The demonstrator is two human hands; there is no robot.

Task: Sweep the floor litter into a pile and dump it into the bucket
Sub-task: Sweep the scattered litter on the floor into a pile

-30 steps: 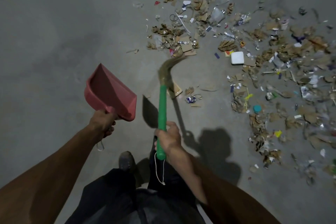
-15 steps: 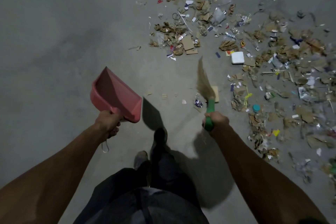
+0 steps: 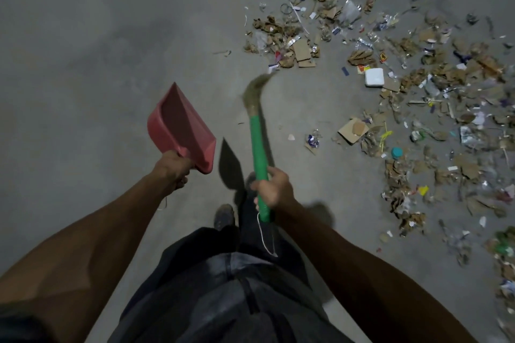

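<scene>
From the head camera, the gray floor (image 3: 83,64) is lying bare and wide on the left side and near the person's feet. The litter (image 3: 418,86) is spreading over the right side and the top, running off the right edge. It is bits of cardboard, paper and plastic, with a white block (image 3: 374,77) and a small teal cap (image 3: 396,152) among them. A few loose scraps are lying apart from the rest, near the broom.

The left hand (image 3: 174,168) is gripping the handle of the red dustpan (image 3: 181,128), holding it up off the floor. The right hand (image 3: 274,188) is holding the broom (image 3: 257,144), its fingers curling around the green handle. The blurry bristles (image 3: 255,87) are pointing at the near edge of the litter. A dark shoe (image 3: 223,216) is showing below the hands.
</scene>
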